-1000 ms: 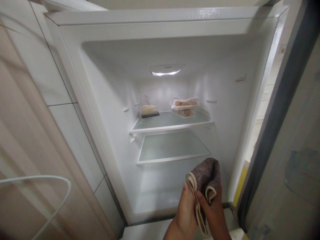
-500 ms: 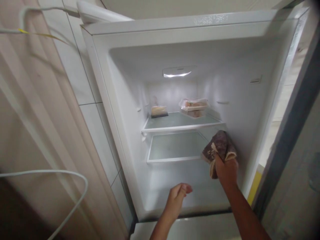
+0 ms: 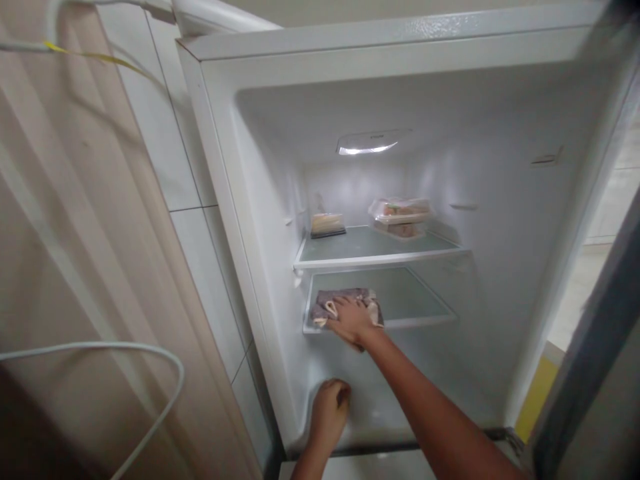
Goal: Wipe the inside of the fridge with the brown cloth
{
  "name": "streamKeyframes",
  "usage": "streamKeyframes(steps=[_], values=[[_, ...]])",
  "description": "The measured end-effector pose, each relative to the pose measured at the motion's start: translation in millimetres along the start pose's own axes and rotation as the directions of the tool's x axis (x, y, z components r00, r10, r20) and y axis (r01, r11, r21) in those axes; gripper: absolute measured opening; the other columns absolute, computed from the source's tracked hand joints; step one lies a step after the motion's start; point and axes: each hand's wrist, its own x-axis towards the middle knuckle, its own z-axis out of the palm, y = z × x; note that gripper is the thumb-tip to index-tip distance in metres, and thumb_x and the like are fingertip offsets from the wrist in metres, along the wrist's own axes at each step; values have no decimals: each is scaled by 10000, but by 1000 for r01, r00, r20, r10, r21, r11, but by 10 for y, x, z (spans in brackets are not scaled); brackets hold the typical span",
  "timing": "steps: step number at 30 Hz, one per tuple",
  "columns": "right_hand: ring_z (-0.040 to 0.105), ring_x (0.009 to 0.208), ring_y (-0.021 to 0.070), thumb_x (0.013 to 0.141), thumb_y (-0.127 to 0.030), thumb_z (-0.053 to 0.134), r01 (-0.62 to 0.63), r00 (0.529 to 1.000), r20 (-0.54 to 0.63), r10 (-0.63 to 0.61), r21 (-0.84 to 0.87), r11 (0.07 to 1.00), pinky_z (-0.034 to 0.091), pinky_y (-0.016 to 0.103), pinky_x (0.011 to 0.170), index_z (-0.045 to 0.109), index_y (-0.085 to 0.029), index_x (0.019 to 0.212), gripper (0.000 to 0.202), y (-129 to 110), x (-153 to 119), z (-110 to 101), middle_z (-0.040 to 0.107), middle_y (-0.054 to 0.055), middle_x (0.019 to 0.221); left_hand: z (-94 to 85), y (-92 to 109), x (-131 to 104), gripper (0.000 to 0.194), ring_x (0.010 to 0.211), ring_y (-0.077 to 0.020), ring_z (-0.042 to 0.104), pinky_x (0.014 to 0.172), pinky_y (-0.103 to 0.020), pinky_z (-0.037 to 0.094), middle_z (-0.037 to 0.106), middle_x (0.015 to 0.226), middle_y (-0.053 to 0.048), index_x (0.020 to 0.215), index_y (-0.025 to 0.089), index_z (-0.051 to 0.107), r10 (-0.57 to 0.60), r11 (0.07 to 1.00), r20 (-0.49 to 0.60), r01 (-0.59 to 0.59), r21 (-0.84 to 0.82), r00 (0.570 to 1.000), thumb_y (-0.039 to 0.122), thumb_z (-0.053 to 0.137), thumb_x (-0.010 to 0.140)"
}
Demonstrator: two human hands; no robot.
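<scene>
Inside the open fridge [image 3: 500, 220], the right hand [image 3: 351, 321] lies flat, fingers spread, pressing a grey cloth [image 3: 325, 305] onto the lower shelf [image 3: 415, 300]; the left hand [image 3: 329, 411], loosely curled and empty, rests on the floor below

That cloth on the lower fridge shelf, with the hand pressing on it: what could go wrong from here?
1. The right hand presses the cloth at the front left corner of the lower glass shelf; leaning hard there might tip or unseat it.
2. The food trays and the small pack sit on the upper shelf just above; an arm lifting could jolt it.
3. The left hand braces on the fridge floor, and might slip if that is wet.
</scene>
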Motion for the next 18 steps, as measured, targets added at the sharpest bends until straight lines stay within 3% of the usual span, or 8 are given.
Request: streamKeyframes(steps=[3, 6, 10, 13, 16, 18], values=[[318, 1425, 316, 902, -558, 439, 135, 989, 57, -134, -8, 991, 223, 603, 1178, 508, -235, 1403, 599, -168, 94, 107, 373, 77, 1553, -21, -1, 67, 262, 877, -198, 636, 820, -320, 473, 699, 851, -61, 765, 195, 685, 25, 998, 12, -25, 58, 1000, 117, 437, 799], [266, 1452, 306, 896, -573, 462, 138, 988, 73, -135, -37, 990, 159, 595, 1204, 483, -238, 1428, 629, 2, 106, 109, 332, 60, 1577, -22, 30, 45, 286, 877, -197, 613, 809, -319, 458, 668, 842, -59, 752, 197, 664, 37, 990, -5, -36, 138, 999, 102, 404, 825], [260, 1439, 365, 905, -507, 485, -47, 999, 17, 49, -124, 991, 132, 646, 1176, 480, -211, 1433, 606, 672, -35, -17, 335, 102, 1569, 5, 79, -24, 303, 925, -219, 578, 875, -361, 430, 645, 883, -70, 779, 199, 647, 48, 970, -40, -38, 239, 998, 123, 371, 875], [314, 1390, 408, 920, -427, 482, -222, 974, -79, 211, -189, 957, 166, 676, 1133, 506, -176, 1407, 549, 1262, -203, -162, 360, 168, 1531, 21, 83, -35, 299, 925, -225, 569, 867, -372, 423, 638, 904, -77, 809, 194, 644, 41, 961, -55, -24, 275, 998, 127, 363, 887], [420, 1310, 376, 916, -450, 514, -308, 949, -137, 284, -215, 927, 284, 571, 1112, 579, -142, 1314, 507, 1680, -234, -257, 474, 198, 1412, 38, 70, -40, 288, 955, -225, 556, 875, -374, 411, 632, 962, -68, 864, 203, 643, 64, 944, -31, -50, 326, 997, 151, 363, 901], [463, 1277, 341, 914, -487, 518, -329, 941, -152, 301, -212, 920, 330, 498, 1096, 596, -151, 1284, 506, 1817, -119, -255, 533, 184, 1346, 62, 56, -52, 281, 995, -233, 538, 896, -387, 398, 626, 1023, -64, 918, 212, 641, 76, 927, -8, -68, 368, 997, 160, 366, 902]])
